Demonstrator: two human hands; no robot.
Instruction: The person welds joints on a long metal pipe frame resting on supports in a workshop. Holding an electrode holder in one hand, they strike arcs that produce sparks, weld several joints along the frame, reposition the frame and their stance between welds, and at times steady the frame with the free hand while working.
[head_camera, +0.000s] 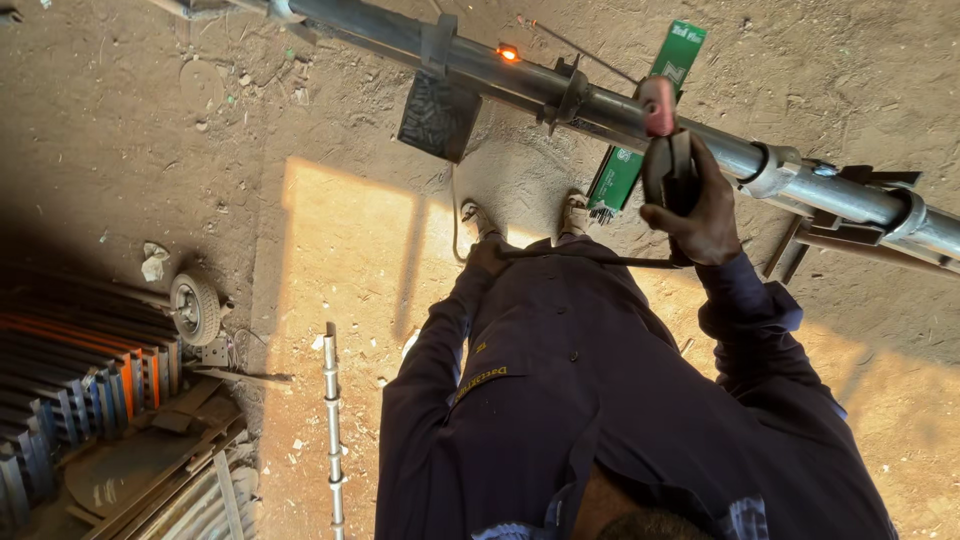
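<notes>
The electrode holder (668, 160) — dark handle, reddish head — stands nearly upright against the long steel pipe (620, 110), its head touching the pipe's near side. The pipe's long axis runs from upper left to lower right across the view, so the holder crosses it almost at right angles. The right hand (700, 210) has its grip clamped around the holder's handle, just below the pipe. The left hand (487, 255) hangs low by the body, well apart from the pipe, and whether its grip is closed cannot be told; a thin rod or cable runs from beside it toward the right hand.

One glowing orange weld spot (508, 53) sits on the pipe, left of the holder. One green packet (650, 110) lies under the pipe, one dark square plate (438, 115) hangs from it, and several collars ring it. On the dirt floor (350, 230) — one small wheel (195, 308) and one thin jointed rod (332, 430).
</notes>
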